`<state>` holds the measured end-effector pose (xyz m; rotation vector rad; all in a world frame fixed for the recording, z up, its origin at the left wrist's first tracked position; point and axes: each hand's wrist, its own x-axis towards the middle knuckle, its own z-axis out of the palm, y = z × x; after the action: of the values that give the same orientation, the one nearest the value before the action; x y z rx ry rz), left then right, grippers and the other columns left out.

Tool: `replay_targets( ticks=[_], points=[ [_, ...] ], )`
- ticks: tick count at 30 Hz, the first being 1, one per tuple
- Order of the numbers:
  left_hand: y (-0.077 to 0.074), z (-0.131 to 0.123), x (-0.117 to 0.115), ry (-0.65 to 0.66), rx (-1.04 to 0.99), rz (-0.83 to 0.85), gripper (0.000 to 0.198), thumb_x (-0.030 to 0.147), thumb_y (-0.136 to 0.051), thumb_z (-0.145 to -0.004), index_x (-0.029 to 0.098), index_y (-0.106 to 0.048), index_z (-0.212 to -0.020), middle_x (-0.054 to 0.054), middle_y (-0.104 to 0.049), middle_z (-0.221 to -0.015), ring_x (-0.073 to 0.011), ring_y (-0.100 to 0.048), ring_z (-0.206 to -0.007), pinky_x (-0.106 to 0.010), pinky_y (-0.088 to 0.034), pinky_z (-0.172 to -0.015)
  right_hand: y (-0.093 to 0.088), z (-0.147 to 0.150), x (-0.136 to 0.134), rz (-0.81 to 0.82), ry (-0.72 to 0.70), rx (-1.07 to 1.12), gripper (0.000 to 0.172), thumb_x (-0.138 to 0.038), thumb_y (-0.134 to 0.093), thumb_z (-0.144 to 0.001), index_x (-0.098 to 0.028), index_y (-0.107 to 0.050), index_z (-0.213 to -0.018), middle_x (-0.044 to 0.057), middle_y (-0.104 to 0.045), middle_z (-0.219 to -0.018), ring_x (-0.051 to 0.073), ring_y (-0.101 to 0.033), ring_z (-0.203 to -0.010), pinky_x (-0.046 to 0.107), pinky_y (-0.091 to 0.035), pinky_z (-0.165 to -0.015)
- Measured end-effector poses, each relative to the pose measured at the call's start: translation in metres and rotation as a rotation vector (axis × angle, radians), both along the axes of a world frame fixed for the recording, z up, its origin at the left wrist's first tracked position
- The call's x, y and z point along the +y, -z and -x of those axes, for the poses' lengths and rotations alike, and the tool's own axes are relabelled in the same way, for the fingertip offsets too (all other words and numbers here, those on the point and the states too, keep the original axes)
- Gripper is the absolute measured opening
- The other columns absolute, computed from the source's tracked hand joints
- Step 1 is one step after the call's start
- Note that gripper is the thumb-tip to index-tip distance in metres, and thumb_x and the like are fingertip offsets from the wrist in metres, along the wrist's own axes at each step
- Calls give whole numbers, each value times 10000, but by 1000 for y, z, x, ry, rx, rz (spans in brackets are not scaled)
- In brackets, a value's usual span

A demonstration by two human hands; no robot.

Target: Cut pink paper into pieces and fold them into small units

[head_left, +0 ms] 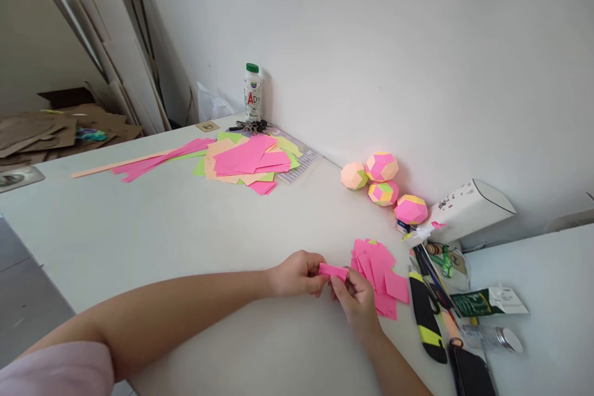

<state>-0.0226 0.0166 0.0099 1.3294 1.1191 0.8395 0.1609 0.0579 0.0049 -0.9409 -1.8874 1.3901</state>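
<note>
Between my two hands, a small folded strip of pink paper (333, 271) is held just above the table. My left hand (297, 273) pinches its left end between thumb and fingers. My right hand (356, 298) grips the other end, its thumb pressed along the lower edge. Right beside my right hand lies a loose pile of pink paper pieces (380, 269), partly overlapping. Farther back on the right, several folded paper balls (382, 167) in pink, yellow, green and peach sit against the wall.
At the back, a heap of coloured paper sheets (250, 158) covers part of a ruler mat, with long paper strips (158, 159) leftward. A white bottle (253, 93) stands behind keys (250, 126). On the right lie a black-yellow cutter (424, 315), a clear jar (492, 338) and a tilted white box (471, 210).
</note>
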Motion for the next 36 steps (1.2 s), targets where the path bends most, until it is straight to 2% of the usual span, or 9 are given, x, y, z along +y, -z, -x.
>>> replay_targets(
  ticks=[10, 15, 17, 24, 32, 36],
  points=[
    [-2, 0, 0, 27, 65, -33, 113, 261, -518, -779, 159, -565, -768, 16, -614, -634, -106, -528, -576, -201, -383, -512, -2, 2, -1, -90, -56, -10, 72, -208, -546, -793, -178, -600, -757, -7, -514, -655, 115, -421, -537, 234, -338, -476],
    [-4, 0, 1, 14, 18, 14, 51, 202, -536, -737, 159, -557, -719, 49, -522, -544, -86, -433, -492, -193, -337, -454, -1, 2, -2, -57, -19, -15, 45, -196, -549, -760, -175, -579, -734, -16, -504, -614, 111, -413, -514, 232, -325, -460],
    [-4, -1, 2, 13, -63, 42, 58, 189, -539, -732, 152, -578, -754, 53, -508, -542, -82, -416, -479, -192, -332, -446, -1, 1, -2, -7, -2, -5, 46, -204, -548, -761, -175, -574, -737, -21, -501, -597, 109, -412, -505, 230, -325, -455],
    [-8, 0, 5, 70, -264, 20, 275, 149, -529, -734, 148, -663, -975, 13, -626, -707, -79, -458, -541, -188, -392, -508, 1, -1, 2, 122, 8, 86, 75, -232, -549, -769, -178, -598, -785, -15, -529, -603, 131, -477, -530, 247, -407, -489],
    [-1, 3, 7, 14, -265, 14, 201, 191, -560, -751, 123, -643, -920, 47, -524, -519, -90, -465, -499, -199, -372, -505, 2, -3, 6, 163, 90, 204, 103, -278, -524, -805, -205, -534, -733, -21, -538, -575, 126, -475, -484, 238, -394, -457],
    [-2, 2, 6, 5, -260, 27, 175, 205, -561, -753, 128, -619, -899, 48, -525, -539, -90, -474, -512, -202, -380, -513, 2, -2, 4, 104, 20, 160, 142, -337, -530, -850, -203, -574, -867, -15, -530, -643, 137, -494, -553, 247, -415, -504]
  ],
)
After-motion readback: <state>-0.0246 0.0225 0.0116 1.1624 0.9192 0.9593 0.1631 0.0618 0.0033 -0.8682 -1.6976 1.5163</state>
